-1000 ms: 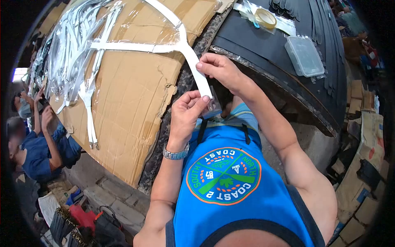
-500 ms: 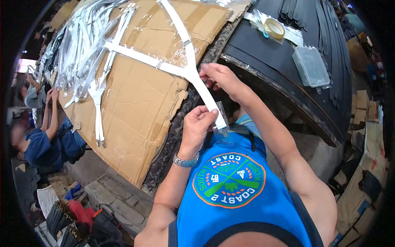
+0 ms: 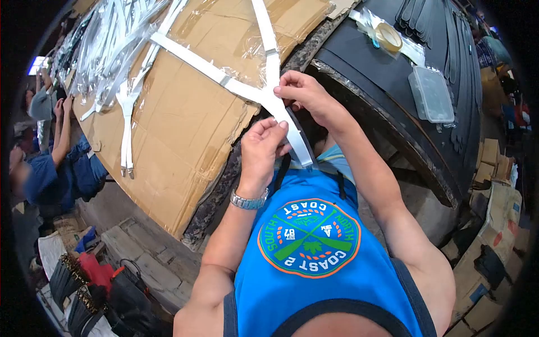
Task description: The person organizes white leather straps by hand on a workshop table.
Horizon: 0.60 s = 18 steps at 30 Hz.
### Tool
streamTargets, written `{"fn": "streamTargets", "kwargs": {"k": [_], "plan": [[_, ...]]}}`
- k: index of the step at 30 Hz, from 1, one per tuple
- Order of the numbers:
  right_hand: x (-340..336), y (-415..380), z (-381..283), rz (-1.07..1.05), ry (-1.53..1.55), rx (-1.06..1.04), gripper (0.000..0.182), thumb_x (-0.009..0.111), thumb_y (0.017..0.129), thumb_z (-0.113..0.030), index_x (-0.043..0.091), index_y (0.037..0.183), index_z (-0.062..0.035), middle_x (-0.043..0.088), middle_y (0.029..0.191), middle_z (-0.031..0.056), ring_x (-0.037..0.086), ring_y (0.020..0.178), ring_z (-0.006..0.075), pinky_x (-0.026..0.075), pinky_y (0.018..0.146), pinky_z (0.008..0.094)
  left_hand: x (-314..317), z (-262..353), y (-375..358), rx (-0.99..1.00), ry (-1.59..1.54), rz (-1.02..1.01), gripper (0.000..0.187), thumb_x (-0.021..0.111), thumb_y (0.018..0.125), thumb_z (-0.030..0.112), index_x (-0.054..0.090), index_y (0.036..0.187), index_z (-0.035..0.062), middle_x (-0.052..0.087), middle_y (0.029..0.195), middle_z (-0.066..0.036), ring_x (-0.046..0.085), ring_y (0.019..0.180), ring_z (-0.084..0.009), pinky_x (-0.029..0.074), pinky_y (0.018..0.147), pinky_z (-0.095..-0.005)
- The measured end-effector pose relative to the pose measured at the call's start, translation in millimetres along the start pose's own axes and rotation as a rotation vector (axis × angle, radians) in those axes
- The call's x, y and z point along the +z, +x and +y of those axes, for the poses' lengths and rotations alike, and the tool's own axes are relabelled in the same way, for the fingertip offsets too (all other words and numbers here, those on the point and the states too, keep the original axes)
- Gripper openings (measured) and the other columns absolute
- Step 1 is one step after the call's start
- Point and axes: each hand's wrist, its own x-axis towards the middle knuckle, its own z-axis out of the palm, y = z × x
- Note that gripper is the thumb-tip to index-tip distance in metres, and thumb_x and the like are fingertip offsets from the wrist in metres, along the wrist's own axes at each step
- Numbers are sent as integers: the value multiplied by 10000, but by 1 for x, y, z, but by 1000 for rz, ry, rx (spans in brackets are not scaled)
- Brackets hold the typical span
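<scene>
A pair of white Y-shaped suspenders (image 3: 205,70) lies across the cardboard, its single strap hanging over the edge toward my waist. My left hand (image 3: 262,149), with a metal watch on the wrist, pinches that strap along its left edge. My right hand (image 3: 307,96) is closed at the right side of the Y junction, thumb and finger pressed on the white band. A dark strip shows beside and behind the hanging strap. Clear plastic film lies around the upper straps.
A cardboard-covered table (image 3: 174,129) holds more white suspenders (image 3: 128,104) and a pile of plastic-wrapped straps (image 3: 106,50). On the black table at right are a clear plastic box (image 3: 432,95), a tape roll (image 3: 387,38) and black straps (image 3: 415,19). Another person (image 3: 50,174) works at left.
My left hand has moved up the strap from near its lower end. My right hand has come onto the Y junction, and the view has shifted slightly.
</scene>
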Motion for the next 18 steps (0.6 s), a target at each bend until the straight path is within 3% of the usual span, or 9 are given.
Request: {"fn": "streamTargets", "kwargs": {"k": [4, 13, 18], "plan": [[-2, -17, -1, -27, -3, 10, 150, 704, 853, -203, 582, 879, -120, 570, 792, -53, 502, 693, 21, 380, 571, 172, -3, 5, 6, 9, -1, -39, 234, 670, 913, 165, 576, 1065, 12, 669, 857, -32, 606, 694, -58, 493, 598, -193], [-1, -12, 2, 29, 50, 59, 230, 579, 934, -364, 612, 922, -137, 555, 822, -60, 501, 763, 29, 417, 628, 208, -4, -2, 4, -16, 57, -6, 201, 687, 904, 188, 584, 997, 43, 671, 832, -13, 597, 677, -43, 478, 587, -197], [0, -7, 6, -35, 10, 38, 243, 603, 928, -371, 629, 986, -137, 582, 851, -52, 526, 796, 32, 425, 637, 209, 0, 3, 1, -6, 40, 25, 167, 682, 909, 218, 590, 926, 79, 629, 760, 25, 579, 631, -32, 512, 599, -193]]}}
